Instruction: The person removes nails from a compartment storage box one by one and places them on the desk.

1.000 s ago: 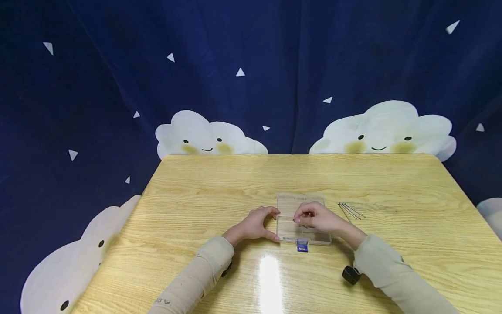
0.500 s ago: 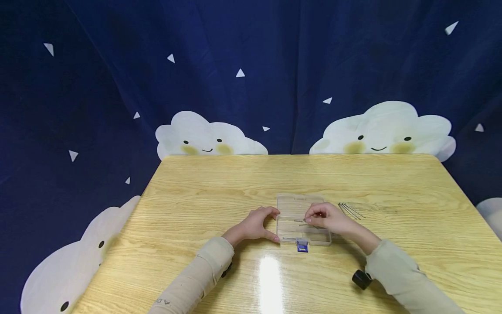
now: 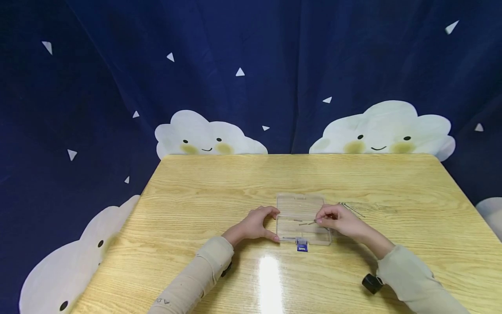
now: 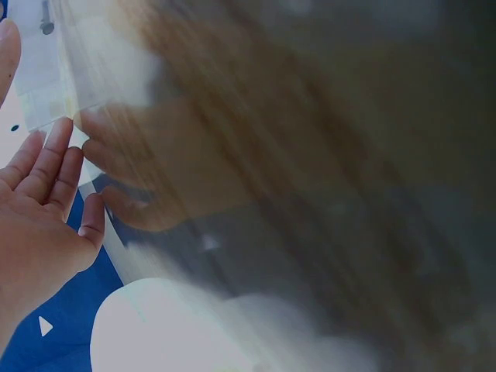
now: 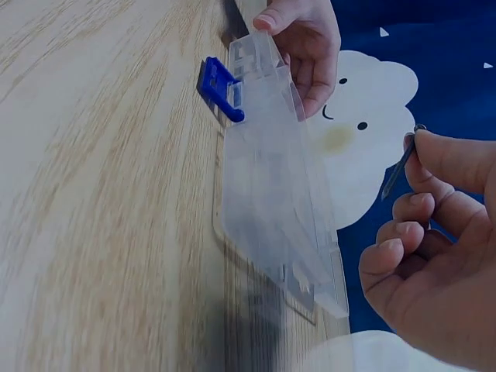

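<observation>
here, nails (image 3: 354, 210) partly behind right hand (image 3: 340, 220), blue latch (image 3: 302, 247)

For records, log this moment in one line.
left hand: holds clear rectangular plastic box; right hand: pinches pointed dark metal nail; blue plastic latch: undone

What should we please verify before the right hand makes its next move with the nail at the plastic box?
1. Nail pinched between the right hand's thumb and finger: ok.
2. Lid open: ok.
3. Blue latch unfastened: ok.
4. Left hand holding the clear plastic box at its left end: ok.
5. Loose nails on the table, beyond the right hand, all in the box: not ok.
6. Held nail touching the box floor: cannot tell.
</observation>
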`<state>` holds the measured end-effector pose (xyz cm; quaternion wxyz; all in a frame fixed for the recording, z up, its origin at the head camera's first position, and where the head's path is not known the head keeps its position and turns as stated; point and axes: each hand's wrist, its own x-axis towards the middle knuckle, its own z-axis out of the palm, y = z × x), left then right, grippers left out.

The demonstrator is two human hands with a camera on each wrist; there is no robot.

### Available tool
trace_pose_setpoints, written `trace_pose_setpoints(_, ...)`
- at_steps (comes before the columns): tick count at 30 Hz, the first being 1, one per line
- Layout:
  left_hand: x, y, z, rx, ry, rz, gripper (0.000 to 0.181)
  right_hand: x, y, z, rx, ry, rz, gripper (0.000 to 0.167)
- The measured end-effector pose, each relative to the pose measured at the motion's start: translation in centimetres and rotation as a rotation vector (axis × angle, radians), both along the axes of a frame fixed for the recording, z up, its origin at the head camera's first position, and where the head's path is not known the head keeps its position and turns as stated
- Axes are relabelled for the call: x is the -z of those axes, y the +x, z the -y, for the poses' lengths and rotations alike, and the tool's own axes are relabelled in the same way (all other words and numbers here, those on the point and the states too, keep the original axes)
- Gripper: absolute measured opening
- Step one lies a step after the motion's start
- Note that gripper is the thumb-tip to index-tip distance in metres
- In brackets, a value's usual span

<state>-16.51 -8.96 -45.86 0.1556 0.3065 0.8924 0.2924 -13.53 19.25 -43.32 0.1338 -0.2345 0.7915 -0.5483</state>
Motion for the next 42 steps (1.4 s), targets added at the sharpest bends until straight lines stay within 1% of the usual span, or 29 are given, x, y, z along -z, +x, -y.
trace_pose_setpoints(4, 0.0, 0.0, 0.0, -0.001, 0.0, -0.001, 0.075, 0.0, 0.3, -0.6, 0.015, 0.0, -0.007, 0.015)
trace_pose_setpoints(7, 0.0, 0.0, 0.0, -0.001, -0.001, 0.004, 0.076, -0.1, 0.5, -1.3, 0.044, 0.019, -0.004, 0.015)
trace_pose_setpoints(14, 0.0, 0.0, 0.1, 0.007, 0.009, -0.006, 0.075, 0.3, 0.7, -2.6, 0.088, 0.039, -0.044, 0.012)
trace_pose_setpoints(16, 0.0, 0.0, 0.1, 0.005, 0.009, -0.006, 0.074, 0.3, 0.7, -3.0, 0.107, 0.05, -0.039, 0.011)
trace_pose_setpoints(19, 0.0, 0.0, 0.1, 0.003, 0.007, -0.007, 0.074, 0.4, 0.7, -3.5, 0.128, 0.08, -0.019, 0.013)
trace_pose_setpoints(24, 0.0, 0.0, 0.1, 0.003, -0.001, -0.017, 0.075, 0.5, 0.8, -4.3, 0.181, 0.127, 0.066, 0.018)
trace_pose_setpoints(27, 0.2, -0.1, 0.0, 0.004, -0.003, -0.025, 0.075, 0.6, 0.8, -4.8, 0.212, 0.15, 0.101, 0.021)
trace_pose_setpoints(35, 0.3, -0.2, 0.0, -0.003, -0.001, -0.013, 0.075, 1.1, 0.9, -5.8, 0.267, 0.191, 0.122, 0.023)
trace_pose_setpoints(42, 0.3, -0.3, 0.0, -0.002, -0.012, -0.018, 0.075, 1.8, 0.7, -6.9, 0.302, 0.262, 0.119, 0.024)
